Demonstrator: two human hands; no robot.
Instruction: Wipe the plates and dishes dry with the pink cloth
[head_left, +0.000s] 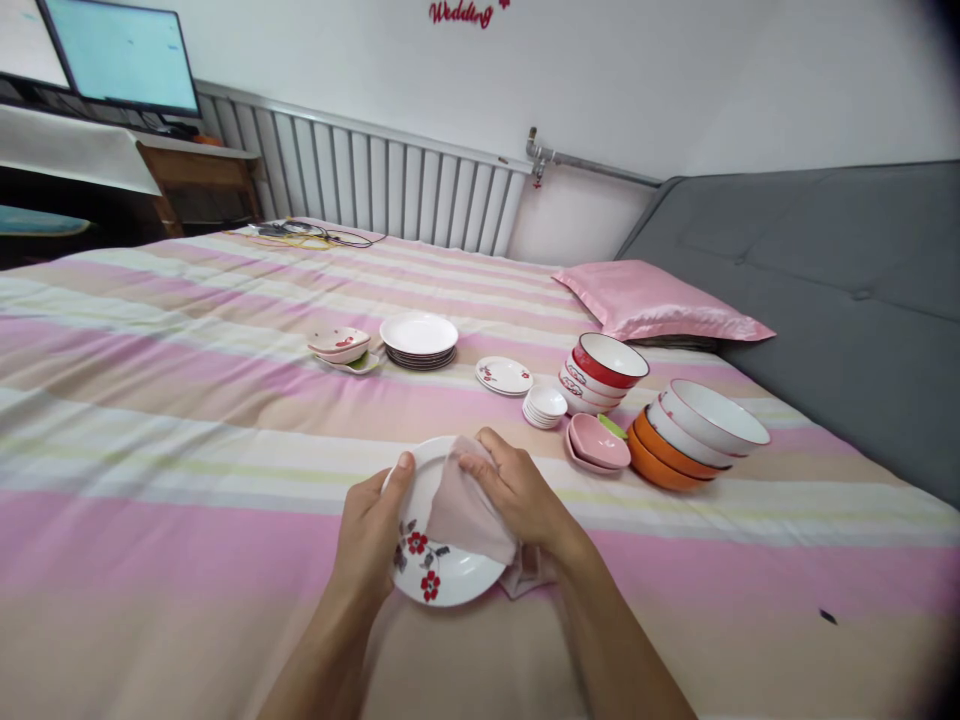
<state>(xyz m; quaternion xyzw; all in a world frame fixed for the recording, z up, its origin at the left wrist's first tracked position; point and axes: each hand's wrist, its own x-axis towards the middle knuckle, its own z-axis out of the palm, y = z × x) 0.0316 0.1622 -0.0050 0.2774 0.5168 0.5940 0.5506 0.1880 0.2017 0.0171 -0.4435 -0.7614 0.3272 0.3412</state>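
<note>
A white plate (457,582) with red flowers and grey leaves is held tilted above the bed. My left hand (373,525) grips its left rim, the thumb on the upper face and the fingers underneath. Closed around a pale pink cloth (469,510), my right hand (521,490) presses it against the plate's upper right rim. The cloth covers part of the plate's face and hangs past its right edge. Beyond my hands lie two small flowered plates (504,375) and a stack of small white dishes (545,405).
On the striped bedsheet (187,570) stand stacked white plates (418,334), leaf-shaped dishes (341,345), red-and-white bowls (609,365), pink dishes (598,442) and orange and white bowls (675,470). A pink pillow (660,298) rests by the grey headboard (810,250). Cables (315,235) lie at the far edge.
</note>
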